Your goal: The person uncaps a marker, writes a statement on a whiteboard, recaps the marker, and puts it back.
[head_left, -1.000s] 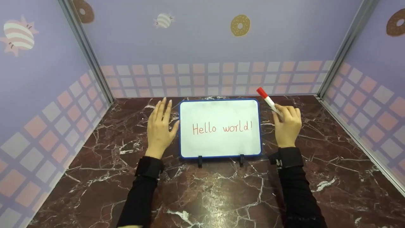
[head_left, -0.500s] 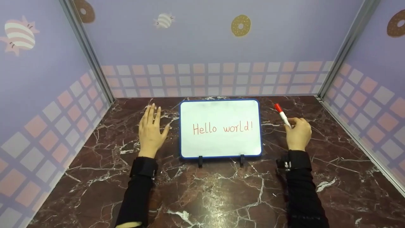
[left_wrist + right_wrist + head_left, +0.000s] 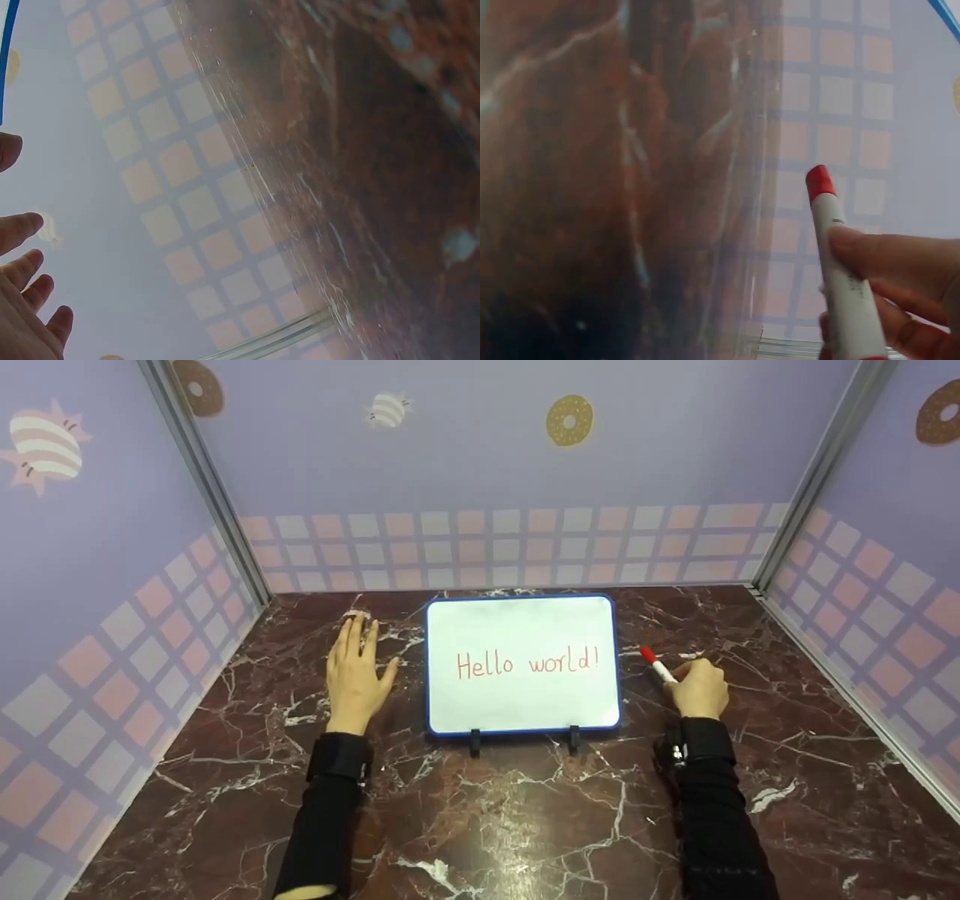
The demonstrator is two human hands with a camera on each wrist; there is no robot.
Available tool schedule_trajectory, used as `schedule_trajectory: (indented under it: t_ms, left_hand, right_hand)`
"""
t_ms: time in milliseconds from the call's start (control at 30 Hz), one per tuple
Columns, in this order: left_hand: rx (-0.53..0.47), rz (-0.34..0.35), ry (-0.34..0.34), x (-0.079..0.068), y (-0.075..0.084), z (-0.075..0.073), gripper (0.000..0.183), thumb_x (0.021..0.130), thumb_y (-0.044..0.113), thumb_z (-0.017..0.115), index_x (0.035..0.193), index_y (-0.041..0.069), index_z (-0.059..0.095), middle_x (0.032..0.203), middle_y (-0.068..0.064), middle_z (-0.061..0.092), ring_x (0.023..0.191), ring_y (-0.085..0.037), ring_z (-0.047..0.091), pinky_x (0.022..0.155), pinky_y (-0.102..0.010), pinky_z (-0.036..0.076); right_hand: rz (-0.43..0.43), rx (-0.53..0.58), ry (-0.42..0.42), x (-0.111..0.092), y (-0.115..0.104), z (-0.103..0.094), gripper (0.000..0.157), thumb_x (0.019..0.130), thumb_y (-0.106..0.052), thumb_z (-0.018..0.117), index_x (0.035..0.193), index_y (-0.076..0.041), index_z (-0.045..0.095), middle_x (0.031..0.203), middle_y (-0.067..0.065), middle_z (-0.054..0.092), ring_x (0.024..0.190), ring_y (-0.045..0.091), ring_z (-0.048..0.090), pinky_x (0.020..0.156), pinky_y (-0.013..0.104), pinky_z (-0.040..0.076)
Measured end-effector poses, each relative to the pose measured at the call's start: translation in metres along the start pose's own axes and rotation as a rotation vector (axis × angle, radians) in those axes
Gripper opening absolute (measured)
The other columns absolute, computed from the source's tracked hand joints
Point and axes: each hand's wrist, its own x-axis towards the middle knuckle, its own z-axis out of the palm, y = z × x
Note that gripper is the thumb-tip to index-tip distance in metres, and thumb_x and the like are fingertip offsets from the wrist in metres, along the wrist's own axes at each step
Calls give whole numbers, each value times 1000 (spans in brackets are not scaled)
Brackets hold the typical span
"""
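Note:
A small whiteboard [image 3: 523, 697] with a blue frame stands at the middle of the table, held by two black feet. "Hello world!" is written across it in red. To its right, my right hand [image 3: 700, 688] grips a white marker [image 3: 663, 671] with a red cap, which points up and left. In the right wrist view, the thumb lies along the barrel of the marker [image 3: 846, 277]. Left of the board, apart from it, my left hand [image 3: 354, 679] has its fingers extended and holds nothing. Those fingers show at the left edge of the left wrist view.
The dark red marbled table [image 3: 480, 817] spans the space under both arms. Purple walls with pink and white checks, such as the back wall [image 3: 480, 457], enclose it at the back and sides. Metal posts [image 3: 217, 495] stand at the corners.
My left hand has moved left, away from the board, and slightly nearer. My right hand has moved right and toward me with the marker, now lower over the table. The board has stayed put.

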Motion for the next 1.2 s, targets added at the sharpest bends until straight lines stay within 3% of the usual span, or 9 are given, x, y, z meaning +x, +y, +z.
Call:
schedule_trajectory:
  t_ms: [400,600,700,967,1200]
  left_hand:
    - [-13,-10,7,1,0,0,64,94,31,66,149,6,44,163,-13,25,151,-34,22,123,-53,21]
    - [-28,-19,3,1,-1,-2,63,95,32,64,149,5,43,163,-14,25,151,-34,21,124,-52,20]
    - [-28,-21,4,1,-1,-3,62,96,33,63,148,4,44,163,-15,25,151,-35,21,124,-52,20]
    - [-33,-27,-4,1,0,-3,61,94,30,65,147,5,46,162,-14,26,150,-34,22,124,-52,20]
    - [-13,-22,-27,1,4,-3,60,96,33,62,147,6,46,162,-15,27,151,-33,20,124,-53,20]
  right_hand:
    - [-12,-28,-114,0,8,7,29,80,-9,81,104,4,72,106,30,68,92,49,65,71,56,54]
    - [-18,-45,-187,1,12,7,30,74,-12,85,77,-2,57,77,14,60,69,32,60,54,36,44]
    - [-26,-42,-199,1,11,8,34,75,-15,86,72,-6,53,71,7,53,64,24,53,53,31,39]
    - [-43,-47,-206,-1,9,5,32,77,-22,85,75,-3,60,76,11,60,67,26,57,53,33,43]
    - [-33,-93,-205,-4,1,-13,31,86,-31,76,90,-2,66,102,25,67,87,42,64,65,50,52]
